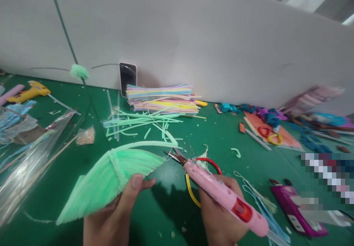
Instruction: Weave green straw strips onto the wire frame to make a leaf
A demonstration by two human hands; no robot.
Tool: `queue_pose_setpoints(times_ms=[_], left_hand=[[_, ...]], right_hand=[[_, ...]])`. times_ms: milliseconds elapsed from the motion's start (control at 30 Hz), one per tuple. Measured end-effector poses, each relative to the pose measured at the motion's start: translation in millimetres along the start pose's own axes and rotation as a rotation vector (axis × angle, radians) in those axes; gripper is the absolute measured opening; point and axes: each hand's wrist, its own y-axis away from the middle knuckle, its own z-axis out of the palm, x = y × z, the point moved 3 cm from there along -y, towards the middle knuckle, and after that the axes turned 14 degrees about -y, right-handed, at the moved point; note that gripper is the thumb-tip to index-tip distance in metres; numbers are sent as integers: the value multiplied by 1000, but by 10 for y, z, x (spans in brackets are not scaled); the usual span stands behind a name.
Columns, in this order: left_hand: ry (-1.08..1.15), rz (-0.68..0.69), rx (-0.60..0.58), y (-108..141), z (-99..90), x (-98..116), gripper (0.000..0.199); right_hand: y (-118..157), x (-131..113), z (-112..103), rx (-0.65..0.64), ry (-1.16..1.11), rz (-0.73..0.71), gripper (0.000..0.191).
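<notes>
My left hand [113,205] grips a mint-green fan [94,190] of fuzzy pipe cleaners from below, thumb on its front. A thin green stem [63,23] rises from behind the fan, with a fuzzy green tuft [79,71] partway along it. In my right hand [221,216] is a pink hot glue gun [212,185], its nozzle directed at the fan's right tip. Scissors with red and yellow handles [190,190] show behind the glue gun, partly hidden; whether my right hand touches them I cannot tell.
Loose green pipe cleaners [143,120] lie behind the fan, before bundled pastel ones [163,97]. A phone [128,78] leans on the grey panel. A yellow glue gun [33,91] and plastic sleeves [41,165] are left; a purple pouch [295,209] is right.
</notes>
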Motion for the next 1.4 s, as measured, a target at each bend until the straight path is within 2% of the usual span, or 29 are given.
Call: queue_pose_setpoints(times_ms=[133,267,367,500,633,1133,1300,1400], left_hand=[[2,-106,-69,-45,9,100,17],[305,-100,-228,-52,95,252,23],[435,-161,-277,-27,155,269,24],[506,-235,-264,-14,188,240,16],[521,-268,-282,-19,207,256,18],[494,-259,-254,-13,200,284,20],[494,-197,-252,-21,202,269,21],[517,-240,-238,-14,206,270,21]], right_hand=[[-21,50,-8,-44,-12,22,17],[5,82,-6,-67,-111,23,22],[46,86,1,-75,-151,43,27],[93,87,15,-100,-195,70,29],[118,109,17,-110,-209,59,29],[161,169,-18,-116,-170,71,36],[129,157,-27,-124,-160,60,35],[130,149,-23,-130,-162,65,36]])
